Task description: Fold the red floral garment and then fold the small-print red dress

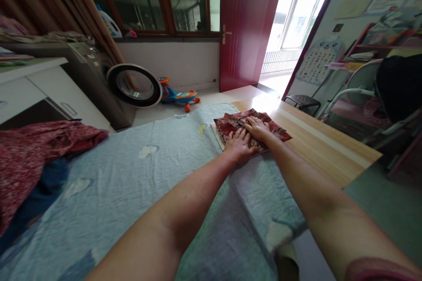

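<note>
A folded red patterned garment (231, 120) lies flat at the right side of the light blue blanket (158, 175), partly over the bare wood of the table. My left hand (238, 145) presses on its near part with fingers spread. Farther up and to the right, my right hand (259, 129) rests on the cloth, palm down and fingers stretched out. Both hands touch the garment from above, and neither grips it. Some pale cloth edge shows beneath its left side.
Crumpled red speckled clothing (29, 149) and dark blue denim (49, 180) lie at the left. Behind stand a washing machine with its round door (134, 85) open and a blue-orange ride-on toy (180, 95). The wooden tabletop (316, 140) extends right, toward a chair (359, 101).
</note>
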The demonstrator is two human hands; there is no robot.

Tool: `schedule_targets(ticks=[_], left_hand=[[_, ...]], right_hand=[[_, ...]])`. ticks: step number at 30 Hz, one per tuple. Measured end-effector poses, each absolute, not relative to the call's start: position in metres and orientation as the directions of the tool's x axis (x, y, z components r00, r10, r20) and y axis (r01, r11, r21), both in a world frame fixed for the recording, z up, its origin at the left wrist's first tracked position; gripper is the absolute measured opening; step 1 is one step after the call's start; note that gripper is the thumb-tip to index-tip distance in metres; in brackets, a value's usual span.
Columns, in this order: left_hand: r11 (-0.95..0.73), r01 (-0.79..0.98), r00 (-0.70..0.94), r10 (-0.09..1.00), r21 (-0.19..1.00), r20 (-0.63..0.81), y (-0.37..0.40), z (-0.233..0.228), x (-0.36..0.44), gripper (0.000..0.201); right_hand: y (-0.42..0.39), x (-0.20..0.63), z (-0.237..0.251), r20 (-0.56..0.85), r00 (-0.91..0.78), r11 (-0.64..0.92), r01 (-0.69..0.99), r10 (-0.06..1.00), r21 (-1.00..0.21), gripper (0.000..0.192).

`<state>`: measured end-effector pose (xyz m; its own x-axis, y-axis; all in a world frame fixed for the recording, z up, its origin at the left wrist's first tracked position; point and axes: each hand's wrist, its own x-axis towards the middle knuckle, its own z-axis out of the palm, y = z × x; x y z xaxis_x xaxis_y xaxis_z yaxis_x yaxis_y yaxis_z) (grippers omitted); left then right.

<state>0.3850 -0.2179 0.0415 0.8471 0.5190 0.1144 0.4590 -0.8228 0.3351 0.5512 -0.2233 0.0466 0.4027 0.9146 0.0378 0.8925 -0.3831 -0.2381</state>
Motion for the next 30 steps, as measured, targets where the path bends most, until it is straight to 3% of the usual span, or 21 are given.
schedule_targets(ticks=[4, 8, 11, 15, 17, 23, 30], left_hand=[[-0.833, 0.482, 0.852, 0.518, 0.273, 0.075, -0.219, 0.047, 0.385, 0.074], [-0.839, 0.458, 0.845, 0.513, 0.294, 0.147, -0.215, 0.045, 0.375, 0.067], [-0.8, 0.516, 0.765, 0.591, 0.306, 0.256, -0.21, 0.042, 0.345, 0.062], [-0.766, 0.562, 0.694, 0.642, 0.313, 0.325, -0.21, 0.036, 0.267, 0.064], [-0.759, 0.585, 0.685, 0.651, 0.284, 0.327, -0.214, 0.03, 0.217, 0.064], [-0.705, 0.69, 0.65, 0.703, 0.163, 0.287, -0.244, 0.0, 0.083, 0.062], [-0.607, 0.788, 0.573, 0.783, 0.1, 0.244, -0.281, -0.039, 0.018, 0.061]], right_hand=[[-0.221, 0.551, 0.048, 0.018, 0.404, -0.392, 0.897, 0.915, -0.203, 0.059], [-0.22, 0.549, 0.051, 0.04, 0.376, -0.362, 0.911, 0.926, -0.198, 0.056], [-0.226, 0.544, 0.061, 0.214, 0.399, -0.352, 0.908, 0.892, -0.227, 0.056], [-0.254, 0.533, 0.079, 0.489, 0.476, -0.413, 0.879, 0.731, -0.239, 0.049], [-0.271, 0.53, 0.083, 0.465, 0.535, -0.482, 0.843, 0.705, -0.239, 0.053], [-0.294, 0.526, 0.061, 0.107, 0.626, -0.603, 0.776, 0.773, -0.182, 0.082], [-0.29, 0.521, 0.049, 0.075, 0.617, -0.604, 0.784, 0.783, -0.144, 0.086]])
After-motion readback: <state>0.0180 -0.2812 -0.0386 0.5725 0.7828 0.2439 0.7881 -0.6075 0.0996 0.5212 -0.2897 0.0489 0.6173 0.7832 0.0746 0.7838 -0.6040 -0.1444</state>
